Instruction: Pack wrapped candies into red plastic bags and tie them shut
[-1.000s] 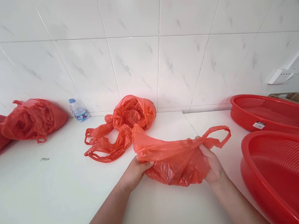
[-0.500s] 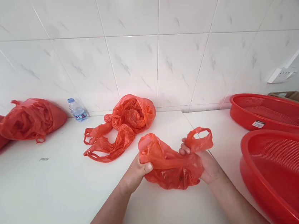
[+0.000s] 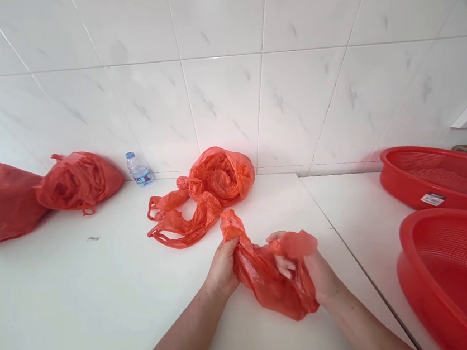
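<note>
Between my two hands hangs a thin red plastic bag (image 3: 269, 289), crumpled and held above the white table. My left hand (image 3: 224, 269) is closed round the bag's gathered upper left part, with a tuft sticking up above the thumb. At the bag's right side, my right hand (image 3: 319, 277) has its fingers curled into the film, and a loose handle flap drapes over them. Part of the right hand is covered by the plastic. Just behind lies a red bundle of plastic bags (image 3: 221, 176), two twisted handles trailing to its left.
Against the tiled wall stand a small water bottle (image 3: 139, 170), another red bag bundle (image 3: 80, 181) and a large full red bag (image 3: 2, 201). Two red plastic baskets (image 3: 416, 278) fill the right side. A seam crosses the white tabletop (image 3: 64, 318).
My left hand has gathered the bag's left end into a bunch. The bag now hangs lower and narrower, and its right handle has folded over my right fingers. The view has shifted right.
</note>
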{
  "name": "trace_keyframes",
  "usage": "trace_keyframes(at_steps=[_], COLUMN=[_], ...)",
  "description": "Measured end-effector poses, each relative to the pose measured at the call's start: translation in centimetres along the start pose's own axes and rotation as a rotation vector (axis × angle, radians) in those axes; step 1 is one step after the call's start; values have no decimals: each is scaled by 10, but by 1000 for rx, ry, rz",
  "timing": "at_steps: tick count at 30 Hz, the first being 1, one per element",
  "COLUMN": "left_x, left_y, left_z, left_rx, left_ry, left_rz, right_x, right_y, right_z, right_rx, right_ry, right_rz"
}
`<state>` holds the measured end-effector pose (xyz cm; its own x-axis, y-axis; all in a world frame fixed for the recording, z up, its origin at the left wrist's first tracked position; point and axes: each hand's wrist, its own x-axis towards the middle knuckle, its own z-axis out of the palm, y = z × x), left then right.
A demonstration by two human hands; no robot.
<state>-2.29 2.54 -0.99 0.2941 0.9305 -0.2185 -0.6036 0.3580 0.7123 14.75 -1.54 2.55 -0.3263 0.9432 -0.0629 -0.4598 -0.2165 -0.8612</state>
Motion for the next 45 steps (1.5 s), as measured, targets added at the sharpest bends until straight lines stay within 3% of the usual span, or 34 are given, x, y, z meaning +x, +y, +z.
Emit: trace_keyframes(at_steps=[6, 11, 16, 19, 23, 26, 29, 39, 45], left_x=[-3, -3, -10, -16, -16, -12, -7, -2, -2], left_y=[0, -3, -11, -11, -10, -8, -5, 1, -2], left_z=[12, 19, 16, 15, 13, 9, 5, 0, 1], left_rx=[101, 328, 534, 750, 1145, 1415, 1550, 1649, 1700], left_ry=[129, -67, -238, -163, -162, -132, -84, -16, -30], left_rz=[61, 89, 130, 371, 910, 1107, 1100, 1048, 1042], right_x=[1, 4, 13, 18, 18, 17, 15, 8, 10], right_y=[13, 13, 19, 24, 23, 21, 19, 12, 15], right_z=[16, 22, 9, -1, -6, -6, -9, -13, -17], right_rx=[-315, -364, -309, -233, -210, -264, -241, 21, -161], right_ry=[41, 12, 119, 204, 241, 239, 180, 7, 64], right_rz=[35, 64, 40, -6, -16, 9, 5, -36, -32])
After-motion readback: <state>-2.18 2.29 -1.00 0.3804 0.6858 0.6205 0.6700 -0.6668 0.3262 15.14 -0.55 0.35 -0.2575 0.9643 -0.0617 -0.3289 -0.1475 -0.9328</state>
